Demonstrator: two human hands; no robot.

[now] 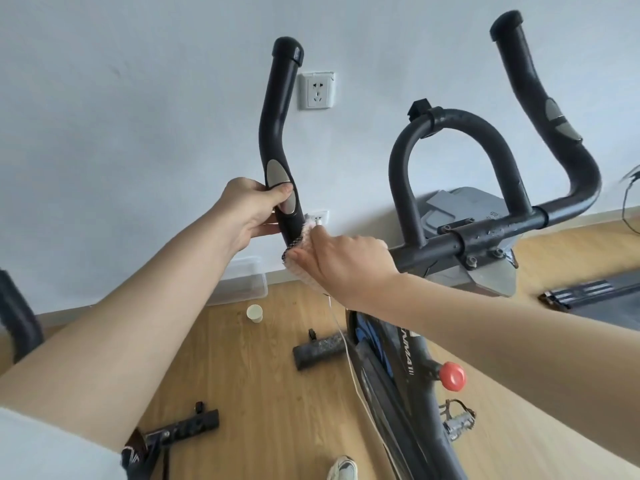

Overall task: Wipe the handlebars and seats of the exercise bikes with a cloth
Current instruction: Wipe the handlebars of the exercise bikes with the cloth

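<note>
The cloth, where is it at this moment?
In the head view, the cloth is at centre, held by the right hand against the left handlebar, just below the left hand that grips that bar.

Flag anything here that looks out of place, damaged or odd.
A long white thread trails from the pink knitted cloth that the right hand holds on the black foam handlebar, likely fraying. A white paper cup stands on the wooden floor. The white wall socket looks slightly crooked.
</note>
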